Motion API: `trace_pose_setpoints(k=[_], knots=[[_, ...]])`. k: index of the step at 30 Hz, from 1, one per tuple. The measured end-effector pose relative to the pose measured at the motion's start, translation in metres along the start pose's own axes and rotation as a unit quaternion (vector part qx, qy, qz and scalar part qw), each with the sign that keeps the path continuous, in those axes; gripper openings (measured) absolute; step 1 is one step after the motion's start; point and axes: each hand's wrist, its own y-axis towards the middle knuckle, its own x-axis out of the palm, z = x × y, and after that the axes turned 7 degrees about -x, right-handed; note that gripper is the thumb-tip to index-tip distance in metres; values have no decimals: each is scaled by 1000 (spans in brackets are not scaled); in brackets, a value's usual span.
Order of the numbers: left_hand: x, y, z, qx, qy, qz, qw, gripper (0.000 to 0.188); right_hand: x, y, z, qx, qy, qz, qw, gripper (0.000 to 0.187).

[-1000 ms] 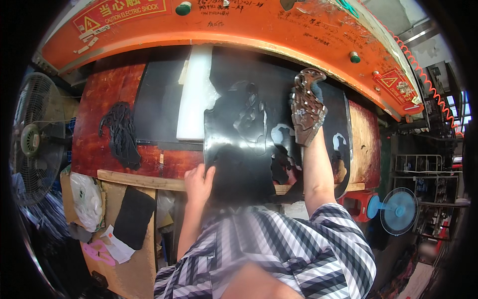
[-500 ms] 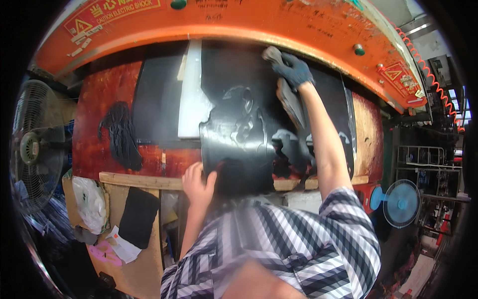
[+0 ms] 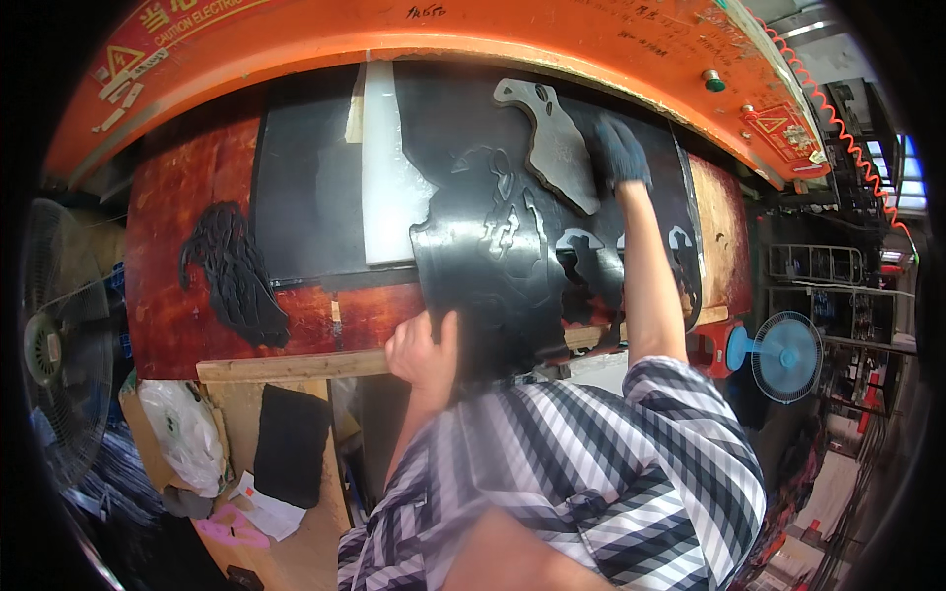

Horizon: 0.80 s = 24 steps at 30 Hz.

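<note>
Under the curved orange machine hood (image 3: 552,39), a red-brown counter (image 3: 187,295) carries a large black sheet (image 3: 512,256) with shapes cut out of it. A person in a striped shirt grips the sheet's near edge with the bare left hand (image 3: 422,347), its fingers (image 3: 448,330) curled tight over the material. Beyond them, the gloved right hand (image 3: 619,153) holds a grey cut-out piece (image 3: 554,143) at its right edge, fingers closed on it, lifted above the sheet's far side. Left of the left hand's fingers lie a white slab (image 3: 389,187) and, farther left, a black scrap (image 3: 236,276). Below the counter, a white plastic bag (image 3: 182,433) sags, its contents hidden. A blue fan (image 3: 786,357) stands right of the right forearm.
</note>
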Motion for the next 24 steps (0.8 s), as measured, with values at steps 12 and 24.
trace_pose_setpoints(k=[12, 24], knots=[[49, 69, 15, -1, 46, 34, 998, 37, 17, -37, 47, -240, -239, 102, 935, 21], [101, 174, 19, 105, 76, 2, 992, 31, -108, 144, 20, 29, 492, 220, 842, 11]])
